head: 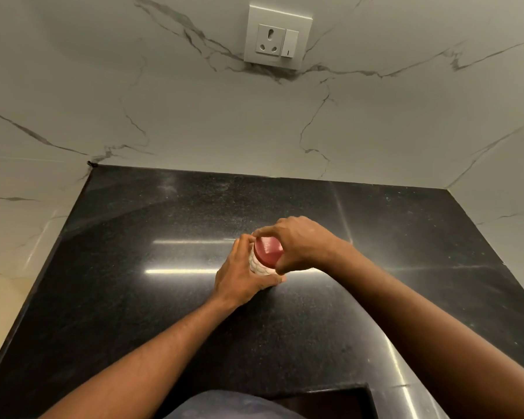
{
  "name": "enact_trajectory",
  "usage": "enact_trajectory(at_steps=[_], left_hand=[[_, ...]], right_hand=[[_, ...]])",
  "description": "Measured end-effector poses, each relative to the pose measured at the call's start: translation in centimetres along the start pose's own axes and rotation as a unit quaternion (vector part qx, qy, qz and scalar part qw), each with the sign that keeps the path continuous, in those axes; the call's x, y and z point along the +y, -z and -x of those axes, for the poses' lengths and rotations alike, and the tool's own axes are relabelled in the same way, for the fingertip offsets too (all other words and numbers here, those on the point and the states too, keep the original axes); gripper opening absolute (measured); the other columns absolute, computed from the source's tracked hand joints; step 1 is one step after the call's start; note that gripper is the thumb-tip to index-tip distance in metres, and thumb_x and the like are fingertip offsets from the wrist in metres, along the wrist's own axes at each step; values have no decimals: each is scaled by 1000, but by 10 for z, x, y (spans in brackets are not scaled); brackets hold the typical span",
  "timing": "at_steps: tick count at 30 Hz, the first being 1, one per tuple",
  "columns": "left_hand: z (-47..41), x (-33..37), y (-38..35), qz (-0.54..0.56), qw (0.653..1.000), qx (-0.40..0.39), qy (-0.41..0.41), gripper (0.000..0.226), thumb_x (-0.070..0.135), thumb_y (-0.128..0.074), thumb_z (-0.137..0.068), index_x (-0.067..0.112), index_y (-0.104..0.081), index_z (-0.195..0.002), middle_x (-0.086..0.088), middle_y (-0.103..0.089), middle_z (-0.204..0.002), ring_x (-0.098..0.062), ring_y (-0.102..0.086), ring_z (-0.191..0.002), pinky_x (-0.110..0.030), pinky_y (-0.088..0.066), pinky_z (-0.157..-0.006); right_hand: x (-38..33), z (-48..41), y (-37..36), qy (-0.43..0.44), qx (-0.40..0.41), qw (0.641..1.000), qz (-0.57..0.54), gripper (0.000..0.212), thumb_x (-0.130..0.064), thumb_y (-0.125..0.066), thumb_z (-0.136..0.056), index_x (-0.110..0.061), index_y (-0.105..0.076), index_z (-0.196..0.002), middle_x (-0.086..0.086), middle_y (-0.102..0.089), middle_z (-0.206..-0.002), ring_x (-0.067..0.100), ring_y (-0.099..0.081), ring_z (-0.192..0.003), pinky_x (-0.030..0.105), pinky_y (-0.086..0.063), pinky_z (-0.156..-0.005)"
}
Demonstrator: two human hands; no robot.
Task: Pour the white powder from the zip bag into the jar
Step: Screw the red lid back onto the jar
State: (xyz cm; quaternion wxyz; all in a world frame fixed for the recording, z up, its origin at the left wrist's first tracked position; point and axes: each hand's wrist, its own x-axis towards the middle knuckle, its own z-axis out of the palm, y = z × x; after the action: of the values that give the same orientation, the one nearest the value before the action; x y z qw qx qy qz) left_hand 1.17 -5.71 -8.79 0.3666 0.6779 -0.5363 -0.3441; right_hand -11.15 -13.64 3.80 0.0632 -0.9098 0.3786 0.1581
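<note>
The jar (pixel 259 263) stands mid-surface (pixel 133 297), the left hand (pixel 242 273) wrapped around its patterned body and the right hand (pixel 300 241) gripping its red lid (pixel 268 251). It looks rigid, light and possibly slippery; holding low on the body steadies it. No zip bag is visible.

Warm, dim overhead light is being thrown back as streaked glare on the black countertop (pixel 164 297). Edges are being bowed by wide-angle distortion; focus is being held slightly soft.
</note>
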Motion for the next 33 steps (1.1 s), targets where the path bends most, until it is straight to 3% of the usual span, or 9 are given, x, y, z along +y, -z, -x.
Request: enact_trajectory(at_steps=[4, 9, 11, 13, 15, 17, 21, 24, 33], left_hand=[[-2, 1, 0, -13, 1000, -8, 0, 82, 67, -88, -55, 44, -41, -117, 21, -55, -113, -2, -59, -98, -31, -57, -79], [-5, 0, -1, 4, 1000, -13, 7, 84, 64, -92, -50, 44, -43, -115, 24, -56, -112, -2, -57, -99, -33, -58, -79], [-5, 1, -1, 4, 1000, -15, 6, 85, 62, -93, -50, 43, -41, -114, 22, -57, -114, -5, -58, -100, -32, -58, -79], [-5, 1, -1, -2, 1000, -15, -4, 84, 62, -92, -51, 44, -40, -114, 20, -57, -114, -6, -61, -100, -35, -60, -80], [-4, -1, -2, 13, 1000, -14, -17, 85, 61, -92, -53, 45, -41, -119, 20, -56, -117, -3, -61, -102, -39, -60, -85], [-1, -5, -3, 45, 998, -16, -27, 88, 58, -92, -57, 45, -42, -128, 20, -55, -125, -1, -60, -111, -39, -59, -92], [8, -10, -10, 90, 996, -3, -20, 93, 47, -91, -65, 43, -42, -144, 16, -53, -142, -3, -56, -128, -34, -53, -106], [9, -12, -11, 97, 995, 11, -9, 89, 24, -88, -70, 39, -46, -146, 14, -56, -142, -5, -56, -130, -37, -52, -110], [-25, -6, 35, 81, 997, 12, -6, 91, 22, -94, -68, 29, -50, -147, 8, -64, -138, -8, -63, -124, -32, -54, -105]], right_hand=[[-7, -3, -4, -71, 66, 995, -18, 66, -68, -73, -71, -18, -68, -115, 1, -71, -95, 20, -65, -79, 27, -46, -60], [-16, -19, -11, -121, 127, 985, -5, 58, -73, -56, -81, -16, -62, -72, 1, -59, -64, 21, -65, -62, 25, -42, -50], [-12, -15, -10, -141, 116, 983, 20, 68, -83, -50, -79, -17, -65, -78, 1, -64, -71, 21, -66, -68, 28, -48, -58], [-1, -3, -15, -152, 94, 984, -8, 82, -91, -50, -72, -21, -68, -111, 1, -71, -100, 22, -67, -91, 34, -53, -74], [7, 16, -28, -130, 61, 978, -153, 107, -88, -65, -64, -29, -40, -151, 0, -56, -142, 23, -55, -127, 39, -50, -99], [9, 34, -51, -109, 87, 931, -337, 128, -71, -84, -61, -34, -12, -161, -3, -32, -163, 17, -39, -143, 38, -39, -114], [-3, 44, -111, -117, 179, 824, -524, 110, -41, -91, -73, -37, -22, -158, -11, -44, -156, 0, -46, -136, 42, -45, -115], [-9, 34, -128, -116, 213, 784, -572, 91, -43, -89, -71, -48, -37, -145, -26, -52, -141, -8, -51, -129, 41, -52, -108], [-7, -17, -103, -79, 254, 805, -531, 96, -45, -91, -71, -34, -37, -150, -21, -53, -137, -6, -55, -121, 16, -46, -100]])
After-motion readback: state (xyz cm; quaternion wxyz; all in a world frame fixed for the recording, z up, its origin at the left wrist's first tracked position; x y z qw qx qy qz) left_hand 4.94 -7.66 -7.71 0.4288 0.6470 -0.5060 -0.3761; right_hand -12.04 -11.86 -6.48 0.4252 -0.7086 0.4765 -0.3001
